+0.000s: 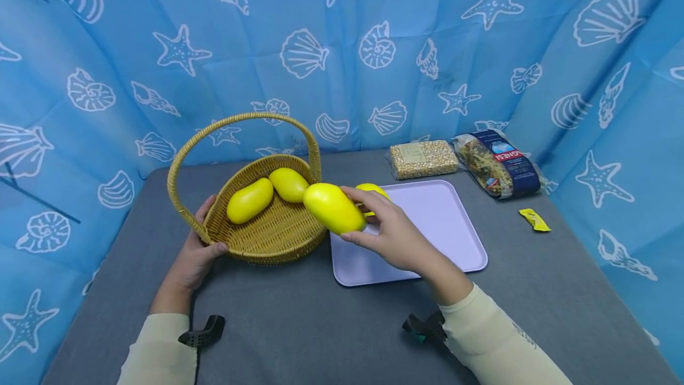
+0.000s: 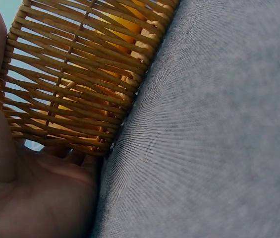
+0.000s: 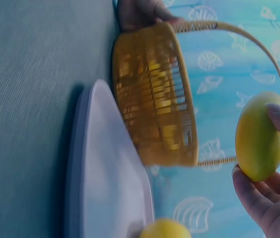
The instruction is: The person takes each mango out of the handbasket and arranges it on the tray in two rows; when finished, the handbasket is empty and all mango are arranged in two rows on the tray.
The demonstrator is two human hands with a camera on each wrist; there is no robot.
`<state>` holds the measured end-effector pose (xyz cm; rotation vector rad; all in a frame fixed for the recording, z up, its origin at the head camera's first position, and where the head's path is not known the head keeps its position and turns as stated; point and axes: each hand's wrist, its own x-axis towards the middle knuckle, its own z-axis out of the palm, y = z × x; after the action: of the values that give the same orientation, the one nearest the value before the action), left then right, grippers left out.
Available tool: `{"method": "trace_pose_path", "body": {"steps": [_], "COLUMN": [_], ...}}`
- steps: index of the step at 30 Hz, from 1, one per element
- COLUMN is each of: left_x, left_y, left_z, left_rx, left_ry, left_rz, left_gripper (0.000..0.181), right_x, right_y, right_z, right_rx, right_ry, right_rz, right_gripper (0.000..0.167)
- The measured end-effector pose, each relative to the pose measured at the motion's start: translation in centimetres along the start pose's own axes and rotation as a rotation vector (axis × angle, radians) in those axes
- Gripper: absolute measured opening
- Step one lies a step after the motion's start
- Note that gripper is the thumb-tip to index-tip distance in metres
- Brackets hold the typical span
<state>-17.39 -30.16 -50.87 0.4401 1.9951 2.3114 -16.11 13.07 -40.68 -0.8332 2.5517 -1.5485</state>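
Note:
In the head view, a yellow mango (image 1: pixel 334 208) is pinched between the thumb and fingers of my right hand (image 1: pixel 392 232), raised near the right rim of a wicker basket (image 1: pixel 283 248). Two more mangoes, one at the left (image 1: pixel 250 201) and one at the back (image 1: pixel 288 185), lie inside the basket. My left hand (image 1: pixel 195 254) grips the basket's left side by the handle's base, thumb on the rim. Behind my right hand, a further mango (image 1: pixel 374 189), partly hidden, is over the lilac tray (image 1: pixel 449 224). The right wrist view shows the held mango (image 3: pixel 261 136) clearly.
At the back stands a vacuum-packed bag of pale grains or beans (image 1: pixel 424 159), beside a dark-labelled Agnesi bag (image 1: pixel 499 162). A small yellow wrapped packet (image 1: pixel 534 220) lies on the grey table (image 1: pixel 299 331) at the right. A blue curtain (image 1: pixel 256 28) hangs behind.

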Motion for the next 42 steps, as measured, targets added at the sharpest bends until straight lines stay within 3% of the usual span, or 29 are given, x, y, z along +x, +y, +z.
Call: {"method": "trace_pose_path", "body": {"steps": [8, 17, 27, 32, 42], "left_x": [0.0, 0.1, 0.0, 0.0, 0.0], "left_y": [0.1, 0.1, 0.1, 0.1, 0.0], "left_z": [0.1, 0.2, 0.1, 0.1, 0.0], "left_rx": [0.003, 0.003, -0.008, -0.01, -0.018], "left_ry": [0.0, 0.003, 0.0, -0.004, -0.007], "left_rz": [-0.007, -0.004, -0.011, -0.009, -0.005], "left_gripper": [0.102, 0.101, 0.102, 0.102, 0.103], "right_x": [-1.4, -1.7, -2.1, -2.2, -2.1], "right_y": [1.7, 3.2, 5.9, 7.4, 10.3], "right_z": [-2.4, -5.6, -8.3, -9.2, -9.1], "right_rx": [-0.044, -0.065, -0.122, -0.129, -0.218], "right_ry": [0.074, 0.186, 0.287, 0.289, 0.216], "right_rz": [0.074, 0.114, 0.224, 0.289, 0.387], "right_gripper": [0.08, 0.079, 0.081, 0.082, 0.081]}}
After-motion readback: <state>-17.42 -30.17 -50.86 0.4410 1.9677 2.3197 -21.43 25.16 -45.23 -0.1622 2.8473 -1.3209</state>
